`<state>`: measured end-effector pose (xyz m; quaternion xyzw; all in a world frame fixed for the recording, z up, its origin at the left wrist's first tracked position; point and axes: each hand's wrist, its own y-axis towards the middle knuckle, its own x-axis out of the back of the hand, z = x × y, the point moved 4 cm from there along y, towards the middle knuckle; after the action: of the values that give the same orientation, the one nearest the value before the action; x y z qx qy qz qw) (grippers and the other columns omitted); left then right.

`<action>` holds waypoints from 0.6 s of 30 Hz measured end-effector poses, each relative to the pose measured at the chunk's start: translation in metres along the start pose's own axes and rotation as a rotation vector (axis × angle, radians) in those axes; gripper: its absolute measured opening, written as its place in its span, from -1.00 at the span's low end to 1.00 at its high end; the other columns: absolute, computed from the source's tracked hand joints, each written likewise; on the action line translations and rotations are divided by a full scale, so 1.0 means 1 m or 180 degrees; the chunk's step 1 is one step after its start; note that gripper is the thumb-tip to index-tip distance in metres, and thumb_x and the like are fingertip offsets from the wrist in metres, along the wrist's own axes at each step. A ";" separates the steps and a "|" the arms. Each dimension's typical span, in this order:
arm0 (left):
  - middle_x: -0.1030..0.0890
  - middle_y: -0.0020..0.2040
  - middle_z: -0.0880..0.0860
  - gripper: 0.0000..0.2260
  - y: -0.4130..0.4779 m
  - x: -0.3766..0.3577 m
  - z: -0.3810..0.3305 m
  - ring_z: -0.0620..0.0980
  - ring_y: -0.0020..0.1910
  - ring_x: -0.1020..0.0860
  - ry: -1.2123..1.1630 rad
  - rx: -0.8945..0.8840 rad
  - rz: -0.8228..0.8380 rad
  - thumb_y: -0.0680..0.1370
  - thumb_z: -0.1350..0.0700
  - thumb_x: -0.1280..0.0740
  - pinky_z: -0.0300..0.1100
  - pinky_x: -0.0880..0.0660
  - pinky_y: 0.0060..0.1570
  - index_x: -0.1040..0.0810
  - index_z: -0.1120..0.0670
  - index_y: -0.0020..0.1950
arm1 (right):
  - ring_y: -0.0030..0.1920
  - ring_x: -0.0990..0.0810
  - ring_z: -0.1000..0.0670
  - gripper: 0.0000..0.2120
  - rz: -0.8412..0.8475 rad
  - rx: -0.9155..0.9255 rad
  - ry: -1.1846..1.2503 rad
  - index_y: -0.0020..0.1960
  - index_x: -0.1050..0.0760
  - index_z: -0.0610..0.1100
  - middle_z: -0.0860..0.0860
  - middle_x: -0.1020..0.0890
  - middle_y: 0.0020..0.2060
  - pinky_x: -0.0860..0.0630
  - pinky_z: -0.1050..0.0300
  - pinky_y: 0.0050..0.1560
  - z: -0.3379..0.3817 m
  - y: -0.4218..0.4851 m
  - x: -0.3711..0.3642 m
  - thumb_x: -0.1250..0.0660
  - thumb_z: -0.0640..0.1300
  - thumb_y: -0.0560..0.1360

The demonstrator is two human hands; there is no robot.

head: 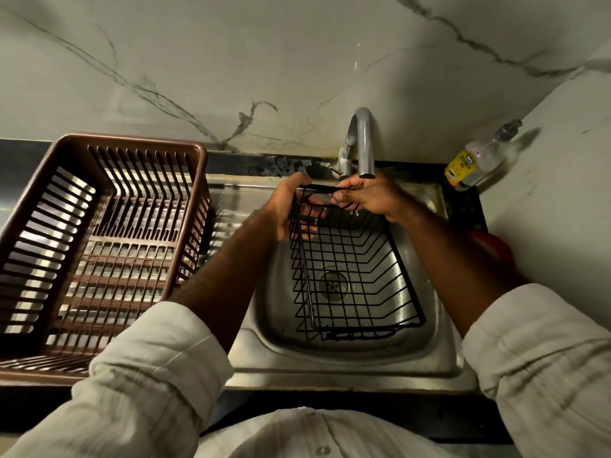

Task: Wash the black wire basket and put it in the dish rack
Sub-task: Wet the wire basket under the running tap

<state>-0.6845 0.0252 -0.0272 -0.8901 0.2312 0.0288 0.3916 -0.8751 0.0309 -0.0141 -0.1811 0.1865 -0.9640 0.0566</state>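
Note:
The black wire basket (350, 272) hangs over the steel sink (439, 355), its open side facing me, its far end up under the tap spout (363, 143). My left hand (291, 206) grips the basket's far left corner, fingers curled round the wires. My right hand (370, 196) pinches the far rim just below the spout, and a few water drops hang under it. The brown plastic dish rack (99, 246) stands on the drainboard to the left of the sink, with nothing in it.
A clear soap dispenser bottle with a yellow label (476, 160) stands at the back right corner by the marble wall. Something red (492, 246) shows behind my right forearm. The sink drain (334, 285) is visible through the basket's wires.

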 end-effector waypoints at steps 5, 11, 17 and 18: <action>-0.58 0.06 0.24 -0.39 0.001 0.003 0.001 0.12 -0.07 -0.54 0.0080 0.0050 0.0366 0.51 -0.27 -0.17 -0.03 -0.53 -0.08 -0.57 0.21 0.24 | -0.12 -0.73 -0.02 -0.80 -0.0270 0.0076 0.0289 -0.03 -0.64 -0.20 -0.13 -0.73 -0.11 -0.67 0.15 -0.10 -0.004 -0.002 0.006 -0.58 -0.21 0.39; -0.60 0.15 0.24 -0.43 0.001 0.005 0.003 0.15 0.14 -0.56 0.0114 0.0081 0.0490 0.48 -0.14 -0.26 0.15 -0.49 0.23 -0.54 0.23 0.33 | -0.26 -0.68 -0.05 -0.61 -0.0377 -0.0119 0.0500 0.04 -0.59 -0.33 -0.13 -0.66 -0.26 -0.57 0.22 -0.34 -0.009 0.003 0.010 -0.62 -0.15 0.34; -0.61 0.07 0.18 -0.62 -0.001 0.008 0.002 0.09 0.00 -0.56 -0.0174 -0.0239 0.0235 0.56 -0.09 -0.11 -0.01 -0.52 -0.01 -0.59 0.13 0.05 | -0.10 -0.70 -0.02 -0.87 -0.0198 0.0092 0.0471 0.08 -0.61 -0.16 -0.21 -0.71 0.00 -0.58 0.19 -0.18 -0.008 0.007 0.005 -0.44 -0.24 0.54; -0.60 0.08 0.18 -0.62 -0.002 0.008 0.001 0.10 0.01 -0.55 -0.0200 -0.0271 0.0226 0.56 -0.09 -0.12 -0.01 -0.52 0.00 -0.58 0.13 0.08 | -0.06 -0.69 -0.06 -0.88 -0.0202 0.0149 0.0508 0.10 -0.60 -0.13 -0.20 -0.71 0.02 -0.60 0.13 -0.11 -0.008 0.007 0.006 -0.37 -0.26 0.58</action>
<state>-0.6760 0.0242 -0.0283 -0.8959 0.2489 0.0804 0.3591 -0.8832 0.0261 -0.0220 -0.1081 0.1620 -0.9807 0.0152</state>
